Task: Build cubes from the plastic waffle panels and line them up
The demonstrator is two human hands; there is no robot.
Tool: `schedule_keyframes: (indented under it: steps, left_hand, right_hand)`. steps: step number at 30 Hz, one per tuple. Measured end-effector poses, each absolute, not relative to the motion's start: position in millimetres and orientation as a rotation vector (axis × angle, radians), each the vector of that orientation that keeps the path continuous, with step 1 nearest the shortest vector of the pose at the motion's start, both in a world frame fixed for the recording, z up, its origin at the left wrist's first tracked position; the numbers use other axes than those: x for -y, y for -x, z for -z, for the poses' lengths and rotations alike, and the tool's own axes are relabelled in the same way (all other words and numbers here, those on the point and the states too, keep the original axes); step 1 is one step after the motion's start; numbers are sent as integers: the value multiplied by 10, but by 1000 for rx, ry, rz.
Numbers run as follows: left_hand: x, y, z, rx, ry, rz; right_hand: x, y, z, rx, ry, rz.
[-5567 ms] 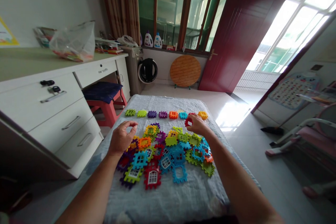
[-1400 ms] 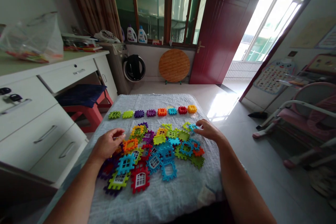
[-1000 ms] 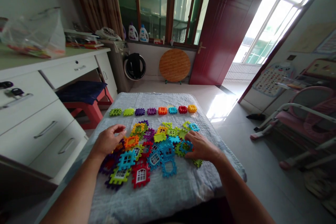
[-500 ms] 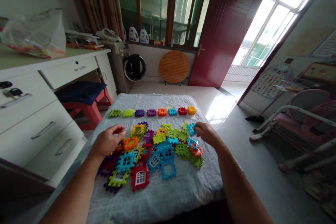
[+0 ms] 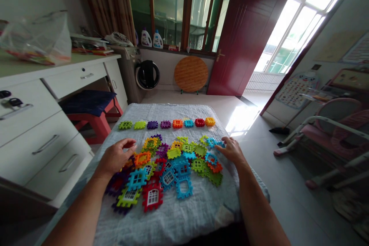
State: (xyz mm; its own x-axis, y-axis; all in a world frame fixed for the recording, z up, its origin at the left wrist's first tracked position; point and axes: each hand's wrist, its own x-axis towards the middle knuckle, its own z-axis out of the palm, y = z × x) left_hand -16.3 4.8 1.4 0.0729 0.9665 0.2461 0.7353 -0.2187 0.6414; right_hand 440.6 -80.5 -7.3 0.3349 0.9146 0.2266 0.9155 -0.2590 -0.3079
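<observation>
My left hand (image 5: 117,156) hovers at the left side of a heap of plastic interlocking building blocks, fingers curved with a gap to the thumb, holding nothing visible. Nearest to it is an orange frame block (image 5: 142,158). At the heap's far right, my right hand (image 5: 233,150) has thumb and fingers on a small blue block (image 5: 220,143), partly hidden by the fingers. Beside that lies another blue block (image 5: 211,142). A red block with a white window (image 5: 152,196) lies at the near edge. Beyond the heap runs a row of blocks, including a purple one (image 5: 165,124).
The blocks lie on a cloth-covered table (image 5: 207,215). To the left stand a red stool (image 5: 99,123) with a dark top and a white desk (image 5: 25,107). A pink child's chair (image 5: 325,123) is on the right, and a round wooden board (image 5: 191,73) leans at the back wall.
My right hand has shifted slightly right, its fingers now more spread, and a small blue block shows at its fingertips. The left hand has hardly moved.
</observation>
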Motion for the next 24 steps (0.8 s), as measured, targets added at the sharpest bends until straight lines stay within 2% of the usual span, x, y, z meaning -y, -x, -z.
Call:
schedule_keyframes:
  steps: [11, 24]
  left_hand:
    - [-30, 153, -38, -1697, -1998, -902]
    - [-17, 134, -67, -1697, -1978, -912]
  right_hand:
    - [686, -4272, 72, 1638, 1920, -79]
    - [600, -4087, 68, 1648, 2166, -131]
